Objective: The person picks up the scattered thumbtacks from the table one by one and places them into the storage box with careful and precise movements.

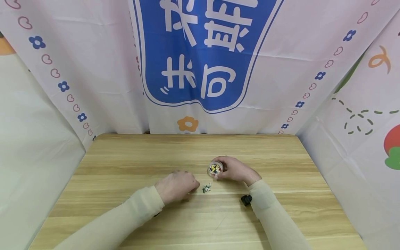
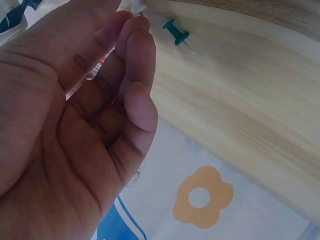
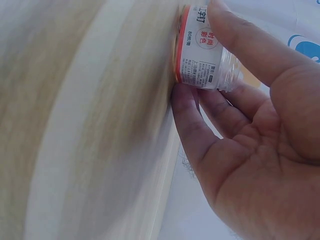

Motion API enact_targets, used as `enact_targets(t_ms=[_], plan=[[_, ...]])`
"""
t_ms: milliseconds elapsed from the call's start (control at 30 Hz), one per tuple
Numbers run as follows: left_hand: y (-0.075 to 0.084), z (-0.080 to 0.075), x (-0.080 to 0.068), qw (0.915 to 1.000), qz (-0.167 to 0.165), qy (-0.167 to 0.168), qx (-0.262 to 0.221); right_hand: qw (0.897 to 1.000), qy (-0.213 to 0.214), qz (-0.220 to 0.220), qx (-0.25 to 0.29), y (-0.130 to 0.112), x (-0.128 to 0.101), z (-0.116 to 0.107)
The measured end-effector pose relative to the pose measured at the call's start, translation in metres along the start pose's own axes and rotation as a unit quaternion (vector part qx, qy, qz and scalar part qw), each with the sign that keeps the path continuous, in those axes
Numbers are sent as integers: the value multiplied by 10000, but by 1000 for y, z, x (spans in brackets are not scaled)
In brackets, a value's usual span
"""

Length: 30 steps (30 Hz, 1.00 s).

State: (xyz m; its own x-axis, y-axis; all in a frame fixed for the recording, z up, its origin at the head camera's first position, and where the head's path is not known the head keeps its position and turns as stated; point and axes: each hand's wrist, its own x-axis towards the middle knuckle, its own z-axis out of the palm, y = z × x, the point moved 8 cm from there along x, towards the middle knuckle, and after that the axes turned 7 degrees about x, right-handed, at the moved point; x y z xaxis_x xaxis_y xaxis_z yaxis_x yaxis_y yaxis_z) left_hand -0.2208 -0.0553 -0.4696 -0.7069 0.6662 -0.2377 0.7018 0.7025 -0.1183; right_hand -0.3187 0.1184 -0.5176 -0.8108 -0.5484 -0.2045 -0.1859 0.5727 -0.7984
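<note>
The right hand [image 1: 235, 170] is gripping the small clear plastic jar [image 1: 215, 168] of coloured push pins, standing on the wooden table [image 1: 125, 166]. The left hand [image 1: 176, 185], fingers loosely curled, is resting beside the loose pins [image 1: 207, 188].

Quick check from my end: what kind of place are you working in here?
Probably a small curtained recording booth, not a workshop. A wooden table is closed in by printed cloth banners with flowers and hearts. On it are just a small clear jar and a few loose pushpins.
</note>
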Motion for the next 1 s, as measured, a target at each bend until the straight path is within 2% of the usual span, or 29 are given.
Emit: enact_targets(t_ms=[500,700,1000], plan=[[0,2,-1,9995,-10,306,61,10000,-14,1,-16,-1,0,1],[-4,-1,4,9989,61,440,-169,10000,-18,-11,-30,0,-1,1],[-13,-12,13,9936,153,785,-802,10000,-12,-33,-13,1,0,0]])
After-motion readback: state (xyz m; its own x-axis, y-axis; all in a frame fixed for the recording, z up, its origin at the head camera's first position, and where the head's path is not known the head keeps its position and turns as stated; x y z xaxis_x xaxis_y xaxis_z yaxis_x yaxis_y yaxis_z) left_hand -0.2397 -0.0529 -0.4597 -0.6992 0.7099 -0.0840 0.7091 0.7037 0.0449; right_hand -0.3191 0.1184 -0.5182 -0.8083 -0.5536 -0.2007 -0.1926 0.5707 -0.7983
